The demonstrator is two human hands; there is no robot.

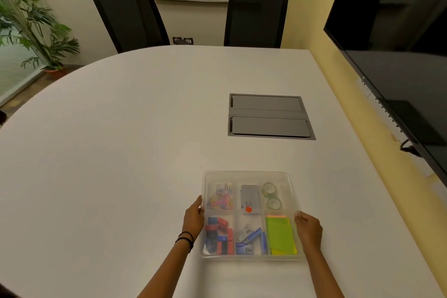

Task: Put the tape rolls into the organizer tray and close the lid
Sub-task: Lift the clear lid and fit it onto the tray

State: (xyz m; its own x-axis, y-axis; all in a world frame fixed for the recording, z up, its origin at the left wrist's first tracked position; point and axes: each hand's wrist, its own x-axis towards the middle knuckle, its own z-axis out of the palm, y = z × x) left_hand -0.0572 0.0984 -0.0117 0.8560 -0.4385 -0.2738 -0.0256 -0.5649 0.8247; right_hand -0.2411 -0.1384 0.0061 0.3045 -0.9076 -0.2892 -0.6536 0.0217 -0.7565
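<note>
tape rolls (271, 195), two of them, lie one behind the other in the far right compartment of the organizer tray (246, 258), under the clear lid (246, 174) that covers it. the left hand (193, 218) presses the lid's left edge, the right hand (308, 231) its right edge, set well apart. nearer compartments hold binder clips (219, 234) and green sticky notes (280, 234); paper clips (220, 197) sit far left. beyond, a grey cable hatch (269, 116) is set into the white table (121, 140).
</note>
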